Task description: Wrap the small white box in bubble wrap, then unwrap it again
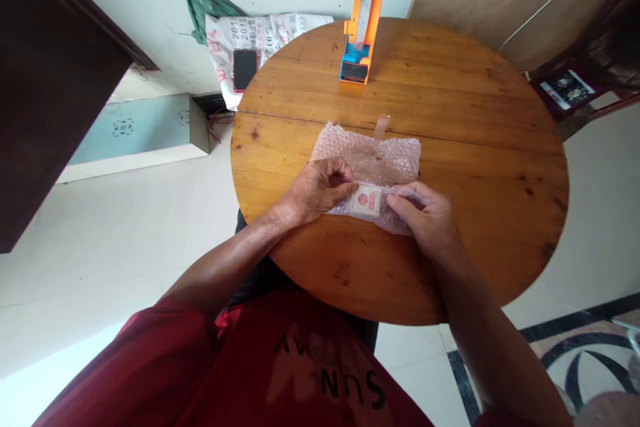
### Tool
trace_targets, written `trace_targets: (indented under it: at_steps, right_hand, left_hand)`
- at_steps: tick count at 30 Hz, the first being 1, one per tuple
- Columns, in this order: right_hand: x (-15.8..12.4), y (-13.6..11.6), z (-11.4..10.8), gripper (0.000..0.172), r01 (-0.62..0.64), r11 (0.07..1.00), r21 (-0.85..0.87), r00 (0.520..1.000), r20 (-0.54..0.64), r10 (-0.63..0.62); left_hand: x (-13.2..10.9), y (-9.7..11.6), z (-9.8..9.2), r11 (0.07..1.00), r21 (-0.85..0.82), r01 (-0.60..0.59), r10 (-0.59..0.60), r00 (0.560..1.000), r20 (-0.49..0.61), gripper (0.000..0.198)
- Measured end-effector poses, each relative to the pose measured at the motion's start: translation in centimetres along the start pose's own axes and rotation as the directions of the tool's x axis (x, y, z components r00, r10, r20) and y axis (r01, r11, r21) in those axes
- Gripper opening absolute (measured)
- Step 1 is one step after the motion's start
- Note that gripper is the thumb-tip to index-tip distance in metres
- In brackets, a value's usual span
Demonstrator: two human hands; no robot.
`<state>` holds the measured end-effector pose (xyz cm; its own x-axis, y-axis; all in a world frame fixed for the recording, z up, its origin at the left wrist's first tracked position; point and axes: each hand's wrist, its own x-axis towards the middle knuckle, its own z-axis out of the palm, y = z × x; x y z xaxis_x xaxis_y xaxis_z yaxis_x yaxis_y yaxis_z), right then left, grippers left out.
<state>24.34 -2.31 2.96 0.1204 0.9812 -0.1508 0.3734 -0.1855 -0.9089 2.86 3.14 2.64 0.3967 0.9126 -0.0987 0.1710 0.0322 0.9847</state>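
A sheet of clear bubble wrap (380, 159) lies on the round wooden table (490, 167), partly folded over a small white packet with a red mark (367, 201). My left hand (316, 188) pinches the bubble wrap at the packet's left edge, fingers closed. On the packet's right side my right hand (425, 215) presses the wrap over it, fingers curled. A strip of clear tape (381, 127) sticks up from the wrap's far edge.
An orange and blue tape dispenser (361, 37) stands at the table's far side. Behind the table's left a printed white sack (245, 40) carries a dark phone (245, 69). A dark wooden chair (590, 73) stands far right.
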Motion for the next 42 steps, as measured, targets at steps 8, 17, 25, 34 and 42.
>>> trace_targets:
  at_steps: [8, 17, 25, 34, 42]
  right_hand:
    - [-0.1, 0.2, 0.2, 0.026, 0.036, 0.996, -0.085, 0.988, -0.146, -0.048]
    - [-1.5, -0.5, -0.5, 0.038, 0.333, 0.745, -0.578, 0.851, -0.157, -0.502]
    - [-2.2, -2.7, 0.9, 0.013, 0.522, 0.281, -0.805, 0.695, 0.21, -0.688]
    - [-1.8, -2.2, 0.5, 0.015, 0.56, 0.327, -0.761, 0.723, 0.256, -0.641]
    - [-2.0, -1.9, 1.1, 0.015, 0.517, 0.322, -0.793, 0.692, 0.166, -0.703]
  left_hand:
    - [0.5, 0.7, -0.3, 0.997, -0.026, 0.073, -0.073, 0.997, 0.033, 0.013]
    - [1.3, 0.7, -0.7, 0.996, -0.027, 0.079, -0.076, 0.992, 0.105, 0.015]
    - [2.6, 1.1, -1.4, 0.993, 0.009, 0.115, -0.114, 0.968, 0.225, 0.013]
    - [2.3, 1.7, -2.1, 0.994, 0.09, 0.067, -0.085, 0.974, 0.212, 0.009]
    - [-4.6, -1.0, -5.3, 0.986, 0.163, 0.03, 0.031, 0.932, -0.361, 0.036]
